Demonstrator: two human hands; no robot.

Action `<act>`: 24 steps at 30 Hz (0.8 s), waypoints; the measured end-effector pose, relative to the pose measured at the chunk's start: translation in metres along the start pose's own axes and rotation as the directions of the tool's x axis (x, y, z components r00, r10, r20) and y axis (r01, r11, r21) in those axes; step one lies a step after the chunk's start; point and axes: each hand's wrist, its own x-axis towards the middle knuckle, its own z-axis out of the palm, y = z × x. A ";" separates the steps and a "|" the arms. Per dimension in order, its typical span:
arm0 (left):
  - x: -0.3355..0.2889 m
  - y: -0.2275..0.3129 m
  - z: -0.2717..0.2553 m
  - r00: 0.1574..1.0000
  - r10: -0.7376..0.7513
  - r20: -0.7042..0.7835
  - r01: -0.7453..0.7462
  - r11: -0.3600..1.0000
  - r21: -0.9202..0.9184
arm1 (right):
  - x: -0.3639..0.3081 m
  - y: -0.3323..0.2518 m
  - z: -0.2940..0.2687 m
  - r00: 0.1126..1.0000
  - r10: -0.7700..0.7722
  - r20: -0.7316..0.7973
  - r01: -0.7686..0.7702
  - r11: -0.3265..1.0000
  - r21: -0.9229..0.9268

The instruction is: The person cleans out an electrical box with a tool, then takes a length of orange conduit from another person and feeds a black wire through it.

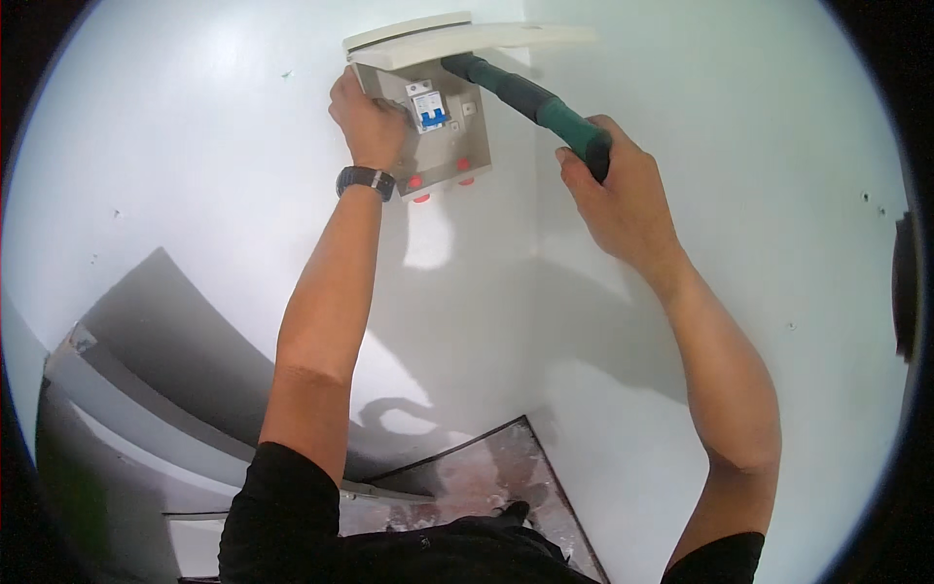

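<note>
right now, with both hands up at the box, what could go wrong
The box looks tilted, and the left hand grips its left edge, so it might shift if that grip loosens. The green and black tool reaches in under the raised cover and could knock it. If the tool slipped, its tip might strike the breaker mounted inside.

Raised cover [467, 41] overhangs top edge of box [443, 161]. Green-black tool [530, 102], right hand [628, 195] on its end, blocks upper right corner. Left hand [372, 127] takes left edge. Open way in: from the front over bottom edge; breaker [427, 105] sits mid-box. Clearance under cover hard to judge.
</note>
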 end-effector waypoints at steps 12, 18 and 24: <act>0.001 -0.009 -0.016 0.998 0.053 0.025 -0.055 0.996 0.069 | -0.016 0.005 -0.007 0.999 -0.019 0.040 0.014 0.993 0.120; 0.001 -0.005 -0.014 0.999 0.004 0.051 -0.006 0.999 0.048 | -0.007 0.002 -0.003 0.999 0.021 0.043 -0.024 0.996 0.087; -0.008 0.000 0.002 0.999 -0.023 -0.029 0.024 0.999 0.023 | 0.017 0.004 0.000 0.999 -0.040 0.021 0.041 0.998 -0.052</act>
